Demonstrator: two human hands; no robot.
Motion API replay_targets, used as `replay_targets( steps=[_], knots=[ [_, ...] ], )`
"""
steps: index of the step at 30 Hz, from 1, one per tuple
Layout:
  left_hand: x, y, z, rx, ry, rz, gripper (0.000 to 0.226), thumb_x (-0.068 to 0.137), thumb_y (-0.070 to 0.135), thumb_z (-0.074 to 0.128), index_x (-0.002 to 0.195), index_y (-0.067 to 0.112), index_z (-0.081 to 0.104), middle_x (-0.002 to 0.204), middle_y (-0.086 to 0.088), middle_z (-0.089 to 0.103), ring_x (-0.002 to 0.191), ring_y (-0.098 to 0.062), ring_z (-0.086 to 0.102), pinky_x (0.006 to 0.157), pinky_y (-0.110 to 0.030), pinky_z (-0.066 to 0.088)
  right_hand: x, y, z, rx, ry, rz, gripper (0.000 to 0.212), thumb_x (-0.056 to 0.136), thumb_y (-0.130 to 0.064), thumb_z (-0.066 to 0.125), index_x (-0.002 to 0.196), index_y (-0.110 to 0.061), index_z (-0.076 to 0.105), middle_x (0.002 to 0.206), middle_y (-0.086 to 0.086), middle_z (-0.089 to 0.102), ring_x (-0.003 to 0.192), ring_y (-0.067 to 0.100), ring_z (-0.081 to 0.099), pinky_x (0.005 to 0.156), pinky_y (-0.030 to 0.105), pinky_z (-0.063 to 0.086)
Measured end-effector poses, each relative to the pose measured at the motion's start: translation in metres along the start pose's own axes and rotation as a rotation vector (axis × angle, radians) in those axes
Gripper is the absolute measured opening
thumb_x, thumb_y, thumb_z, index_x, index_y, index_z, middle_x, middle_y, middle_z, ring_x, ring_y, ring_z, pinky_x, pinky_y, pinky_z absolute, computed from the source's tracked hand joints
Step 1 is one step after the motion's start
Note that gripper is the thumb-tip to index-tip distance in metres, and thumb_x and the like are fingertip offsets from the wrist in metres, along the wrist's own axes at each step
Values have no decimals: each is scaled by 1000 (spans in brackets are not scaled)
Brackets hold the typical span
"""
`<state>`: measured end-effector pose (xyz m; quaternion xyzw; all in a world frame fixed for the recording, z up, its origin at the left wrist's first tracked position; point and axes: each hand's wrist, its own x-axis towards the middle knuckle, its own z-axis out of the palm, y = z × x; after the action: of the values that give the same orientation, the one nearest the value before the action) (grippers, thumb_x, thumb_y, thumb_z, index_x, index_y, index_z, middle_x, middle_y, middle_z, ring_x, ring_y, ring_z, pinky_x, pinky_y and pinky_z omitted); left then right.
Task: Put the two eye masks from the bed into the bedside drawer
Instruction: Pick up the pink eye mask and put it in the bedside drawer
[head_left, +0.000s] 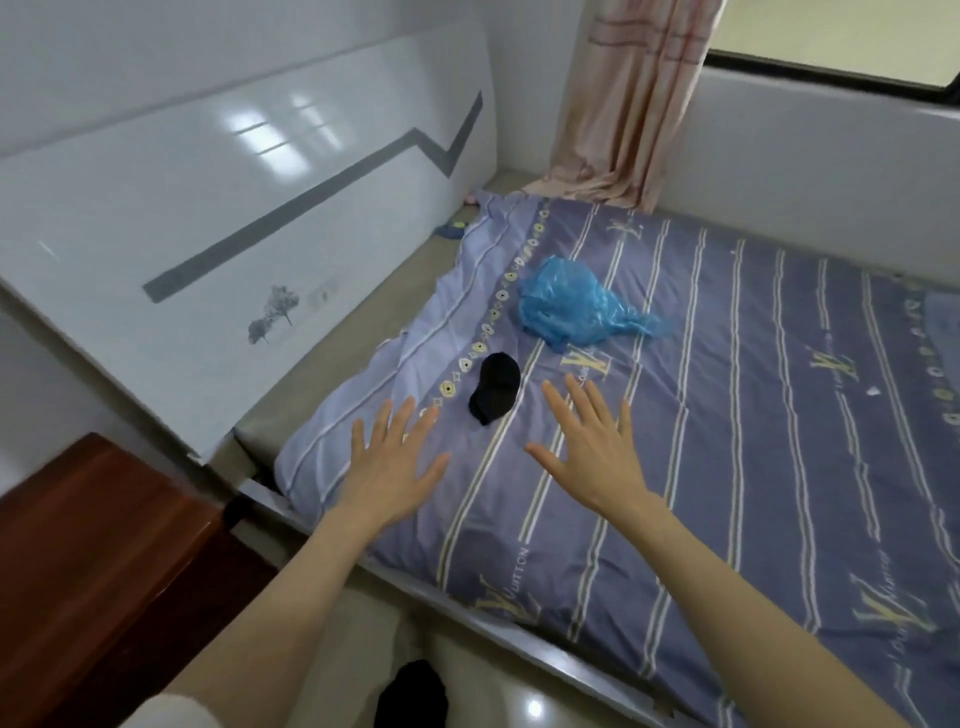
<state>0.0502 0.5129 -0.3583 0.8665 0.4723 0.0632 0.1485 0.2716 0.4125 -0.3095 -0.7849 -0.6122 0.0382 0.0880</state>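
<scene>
A black eye mask (494, 387) lies on the purple striped bed cover (727, 415), near the head of the bed. I see only this one black bundle; whether it is one mask or two I cannot tell. My left hand (395, 462) hovers flat with fingers spread just below and left of it. My right hand (592, 447) is spread the same way just to its lower right. Neither hand touches the mask. The brown wooden bedside cabinet (93, 561) stands at the lower left; its drawer is out of sight.
A crumpled blue plastic bag (571, 306) lies on the cover beyond the mask. The glossy white headboard (234, 234) runs along the left. A pink curtain (623, 104) hangs at the far corner. Something dark (413, 696) lies on the floor below.
</scene>
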Motion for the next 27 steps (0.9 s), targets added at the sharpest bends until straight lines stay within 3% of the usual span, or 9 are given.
replay_targets(
  steps=[8,16,27],
  knots=[
    [146,-51,17,40,-125,122,65,87,55,30,142,34,2,157,-2,11,143,-26,2,113,-55,2,122,8,55,34,-76,128,74,87,-56,40,147,-29,5,160,2,7,147,24,0,115,53,-5],
    [225,-64,118,87,-401,220,64,89,46,37,143,31,4,157,-3,3,143,-25,-5,114,-54,-2,186,65,175,105,-269,278,73,88,-54,40,147,-30,4,160,6,5,147,27,-2,115,55,-5],
    [304,-54,266,111,-376,257,62,90,29,46,142,27,12,156,-2,14,143,-21,5,115,-48,2,209,143,337,78,-517,312,80,85,-63,34,145,-33,-9,159,4,-12,145,28,-16,113,57,-10]
  ],
)
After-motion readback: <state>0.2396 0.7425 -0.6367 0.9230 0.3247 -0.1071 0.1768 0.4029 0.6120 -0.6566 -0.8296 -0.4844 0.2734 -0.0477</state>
